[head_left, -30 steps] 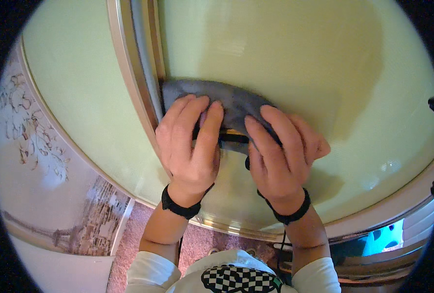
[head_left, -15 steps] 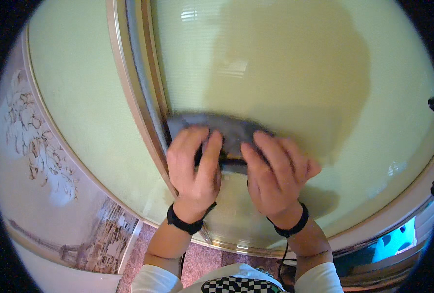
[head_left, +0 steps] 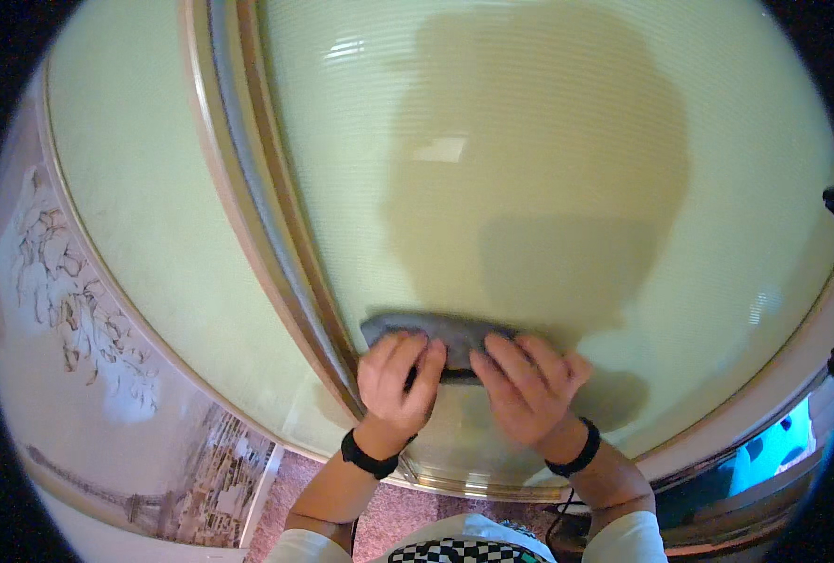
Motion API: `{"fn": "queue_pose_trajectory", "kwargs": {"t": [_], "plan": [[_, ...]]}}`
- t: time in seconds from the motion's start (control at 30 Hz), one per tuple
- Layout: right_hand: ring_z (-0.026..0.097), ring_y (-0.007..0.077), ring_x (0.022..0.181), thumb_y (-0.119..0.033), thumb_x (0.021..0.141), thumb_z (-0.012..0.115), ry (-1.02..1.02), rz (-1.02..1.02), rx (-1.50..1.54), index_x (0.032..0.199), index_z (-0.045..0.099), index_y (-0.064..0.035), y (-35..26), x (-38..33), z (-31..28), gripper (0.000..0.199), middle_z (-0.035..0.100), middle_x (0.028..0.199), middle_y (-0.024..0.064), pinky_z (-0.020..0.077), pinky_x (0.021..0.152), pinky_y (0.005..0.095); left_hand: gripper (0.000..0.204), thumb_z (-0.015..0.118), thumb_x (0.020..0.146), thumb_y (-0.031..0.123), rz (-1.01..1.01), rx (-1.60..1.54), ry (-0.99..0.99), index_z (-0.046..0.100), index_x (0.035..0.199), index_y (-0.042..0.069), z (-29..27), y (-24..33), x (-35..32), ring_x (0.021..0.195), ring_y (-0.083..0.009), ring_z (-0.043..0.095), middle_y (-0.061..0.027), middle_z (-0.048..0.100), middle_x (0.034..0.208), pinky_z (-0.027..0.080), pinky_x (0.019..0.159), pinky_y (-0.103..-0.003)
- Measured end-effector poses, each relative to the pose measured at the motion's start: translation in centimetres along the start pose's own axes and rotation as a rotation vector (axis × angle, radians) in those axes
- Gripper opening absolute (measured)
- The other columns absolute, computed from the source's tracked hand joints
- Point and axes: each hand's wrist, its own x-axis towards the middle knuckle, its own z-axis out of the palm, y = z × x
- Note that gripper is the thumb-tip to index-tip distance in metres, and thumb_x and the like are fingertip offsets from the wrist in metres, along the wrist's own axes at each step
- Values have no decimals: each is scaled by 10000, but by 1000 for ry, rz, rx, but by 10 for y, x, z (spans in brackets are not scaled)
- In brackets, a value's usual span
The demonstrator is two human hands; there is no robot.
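Note:
A grey folded cloth [head_left: 461, 336] lies against the glossy pale green door panel [head_left: 342, 178], low on it and just right of the upright frame. My left hand [head_left: 396, 383] holds the cloth's left part, its fingers curled and pressing onto it. On the right part is my right hand [head_left: 527, 387], fingers bent over the cloth in the same way. Their fingers hide the cloth's lower side in places. Both wrists wear black bands.
A beige door frame [head_left: 285, 169] with a grey strip runs upright at the left. Beyond it stands another pale green panel [head_left: 145, 206], then a panel with a printed flower and bridge picture [head_left: 88, 310]. Pinkish carpet [head_left: 389, 511] shows below, and a bright blue screen [head_left: 769, 455] at lower right.
Both hands and the cloth have moved down the panel and slightly right. The grip on the cloth looks the same. My view has shifted a little.

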Motion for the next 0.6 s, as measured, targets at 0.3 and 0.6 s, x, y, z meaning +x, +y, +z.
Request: {"fn": "queue_pose_trajectory", "kwargs": {"t": [0.3, 0.6], "plan": [[542, 168, 974, -191, 707, 607, 161, 112, -26, 975, 676, -164, 46, 35, -25, 278, 621, 1098, -18, 301, 817, 363, 266, 694, 633, -5, 46, -176, 141, 672, 897, 15, 19, 15, 78, 742, -279, 587, -125, 604, 912, 480, 630, -365], [537, 179, 974, -202, 711, 597, 44, 94, -88, 973, 682, -173, 76, -32, -58, 277, 625, 1102, -14, 300, 807, 405, 323, 673, 605, 17, 194, -271, -61, 655, 927, -5, 35, 63, 58, 749, -254, 574, -148, 586, 942, 484, 546, -300]]}}
